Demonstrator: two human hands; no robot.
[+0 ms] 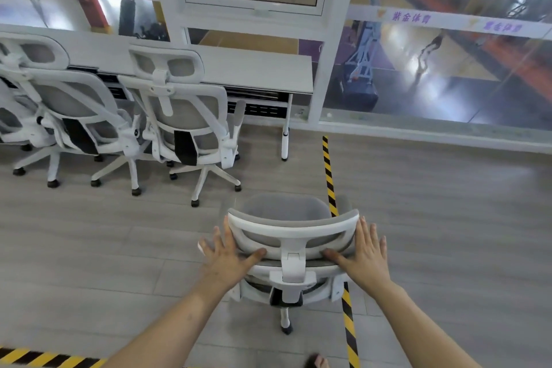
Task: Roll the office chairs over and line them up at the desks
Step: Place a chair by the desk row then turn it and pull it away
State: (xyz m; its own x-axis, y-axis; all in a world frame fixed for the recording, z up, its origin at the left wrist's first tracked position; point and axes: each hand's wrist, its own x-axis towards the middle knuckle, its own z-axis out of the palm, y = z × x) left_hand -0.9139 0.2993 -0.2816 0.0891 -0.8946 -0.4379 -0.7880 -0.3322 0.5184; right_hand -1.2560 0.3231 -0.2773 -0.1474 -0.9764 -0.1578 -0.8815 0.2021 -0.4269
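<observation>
Grey plank floor (104,248), white surface (254,69) along glass wall.
My hands (230,257) (363,260), fingers spread, flank a mesh chair (294,236) headrest.

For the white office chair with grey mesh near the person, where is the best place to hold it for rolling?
Hold the white curved headrest frame at its two ends, from behind the chair. The left hand and right hand sit there now; it is the highest part and faces the person.
</observation>
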